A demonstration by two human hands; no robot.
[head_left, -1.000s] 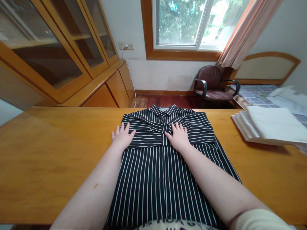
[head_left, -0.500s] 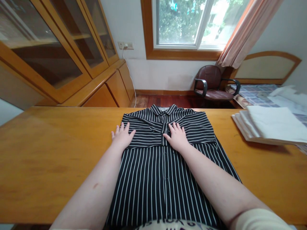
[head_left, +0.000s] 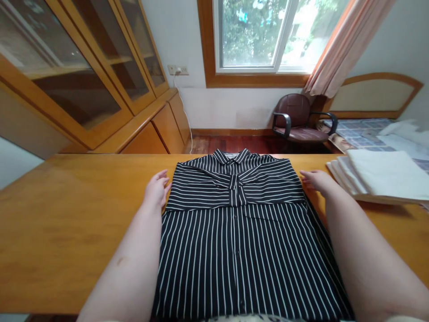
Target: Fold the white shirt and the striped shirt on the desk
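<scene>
A black shirt with white stripes (head_left: 204, 250) lies front up on the wooden table (head_left: 83, 223), its collar at the far edge. Both sleeves are folded across the chest, and their cuffs meet over the button line. My left hand (head_left: 157, 188) is beside the shirt's left edge with loosely curved fingers and nothing in it. At the opposite edge, near the folded sleeve, is my right hand (head_left: 317, 181), fingers stretched inward and holding nothing. Whether the fingertips touch the fabric is hard to tell.
A stack of white folded sheets (head_left: 385, 174) rests on the table at the right. Beyond it are a bed (head_left: 365, 134) and a maroon armchair (head_left: 296, 116). A glass-doored wooden cabinet (head_left: 134, 114) runs along the left wall, and a window (head_left: 251, 40) is ahead.
My hands have lifted off the folded sleeves and moved apart to the shirt's two side edges. My right hand moved farthest, from the middle to the right.
</scene>
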